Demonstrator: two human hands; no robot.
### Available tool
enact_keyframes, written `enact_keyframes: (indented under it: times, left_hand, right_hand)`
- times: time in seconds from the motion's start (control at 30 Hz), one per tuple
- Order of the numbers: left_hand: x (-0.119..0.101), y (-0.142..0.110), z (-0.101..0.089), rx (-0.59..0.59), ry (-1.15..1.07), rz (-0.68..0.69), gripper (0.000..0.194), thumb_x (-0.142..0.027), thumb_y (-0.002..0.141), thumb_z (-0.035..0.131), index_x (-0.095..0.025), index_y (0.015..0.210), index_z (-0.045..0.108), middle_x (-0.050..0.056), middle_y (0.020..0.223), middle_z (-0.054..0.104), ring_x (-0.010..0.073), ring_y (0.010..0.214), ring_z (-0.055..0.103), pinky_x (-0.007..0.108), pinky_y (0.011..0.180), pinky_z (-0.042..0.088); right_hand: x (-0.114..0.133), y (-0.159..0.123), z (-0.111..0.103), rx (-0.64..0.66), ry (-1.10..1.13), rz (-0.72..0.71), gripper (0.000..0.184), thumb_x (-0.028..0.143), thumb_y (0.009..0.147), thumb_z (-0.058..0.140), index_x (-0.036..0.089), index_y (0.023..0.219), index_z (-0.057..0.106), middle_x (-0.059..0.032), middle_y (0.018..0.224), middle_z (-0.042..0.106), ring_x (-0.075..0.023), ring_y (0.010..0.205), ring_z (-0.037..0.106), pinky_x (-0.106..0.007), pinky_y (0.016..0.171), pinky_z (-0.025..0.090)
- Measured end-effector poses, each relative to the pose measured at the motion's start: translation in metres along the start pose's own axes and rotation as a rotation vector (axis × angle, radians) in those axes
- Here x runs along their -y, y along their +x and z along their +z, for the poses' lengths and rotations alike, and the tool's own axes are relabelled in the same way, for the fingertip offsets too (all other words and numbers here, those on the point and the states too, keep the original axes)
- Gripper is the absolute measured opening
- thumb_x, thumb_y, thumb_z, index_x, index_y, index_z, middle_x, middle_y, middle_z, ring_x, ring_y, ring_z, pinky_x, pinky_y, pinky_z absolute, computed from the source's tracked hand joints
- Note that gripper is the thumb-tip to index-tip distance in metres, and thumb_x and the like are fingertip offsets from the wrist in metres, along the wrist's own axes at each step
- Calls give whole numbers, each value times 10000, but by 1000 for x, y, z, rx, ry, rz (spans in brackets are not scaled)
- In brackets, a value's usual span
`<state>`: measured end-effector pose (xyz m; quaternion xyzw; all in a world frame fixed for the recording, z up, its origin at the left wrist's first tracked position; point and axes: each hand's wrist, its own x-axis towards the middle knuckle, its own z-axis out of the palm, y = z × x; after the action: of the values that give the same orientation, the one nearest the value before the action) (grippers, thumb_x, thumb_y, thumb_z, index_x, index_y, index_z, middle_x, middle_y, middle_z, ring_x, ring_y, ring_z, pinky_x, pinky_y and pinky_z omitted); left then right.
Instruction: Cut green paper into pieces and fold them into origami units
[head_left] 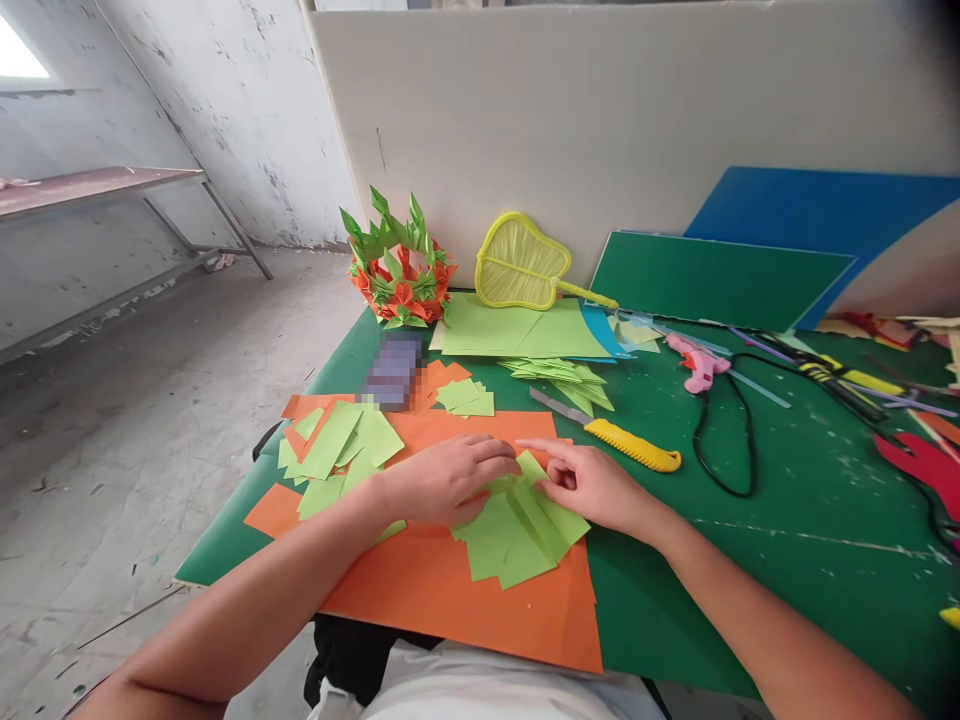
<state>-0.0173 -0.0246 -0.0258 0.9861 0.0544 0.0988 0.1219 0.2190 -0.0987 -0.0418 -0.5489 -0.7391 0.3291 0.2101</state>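
Note:
My left hand (pixel 466 478) rests on a fanned pile of light green paper pieces (pixel 517 545), its fingers curled together at the upper left edge of a piece. On the other side my right hand (pixel 592 482) is closed with thumb and bent fingers at the edge of a green piece, its index finger reaching leftward. Under the pile lies a large orange paper sheet (pixel 457 590). More green squares (pixel 341 450) are heaped left of my left wrist, and a small stack of green paper (pixel 469 398) sits beyond my hands. A yellow-handled utility knife (pixel 630 445) lies behind my right hand.
Along the back are a green-and-orange folded paper ring (pixel 401 285), a yellow leaf-shaped fan (pixel 521 265), green sheets (pixel 510 335) and folded green pieces (pixel 562 378). A pink glue gun (pixel 697 362) with a black cord lies rightward. A blurred dark rectangular object (pixel 394 370) is at left.

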Motion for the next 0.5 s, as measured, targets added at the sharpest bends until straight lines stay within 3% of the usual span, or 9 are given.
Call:
enact_keyframes:
  times: [0.2, 0.5]
  left_hand:
    - [4, 1, 3, 9, 15, 84, 379, -64, 797, 459, -164, 1130, 610, 126, 1104, 620, 238, 946, 564, 364, 833, 491]
    - [4, -1, 4, 7, -20, 61, 358, -75, 803, 487, -180, 1108, 643, 105, 1123, 626, 230, 950, 558, 355, 838, 483]
  right_hand:
    - [-3, 1, 2, -65, -32, -35, 473, 254, 851, 551, 246, 1324, 535, 42, 639, 472, -118, 563, 434, -224, 544, 371]
    - [-7, 9, 11, -209, 17, -46, 347, 326, 854, 587, 211, 1177, 634, -18, 763, 597, -126, 578, 475, -253, 575, 470]
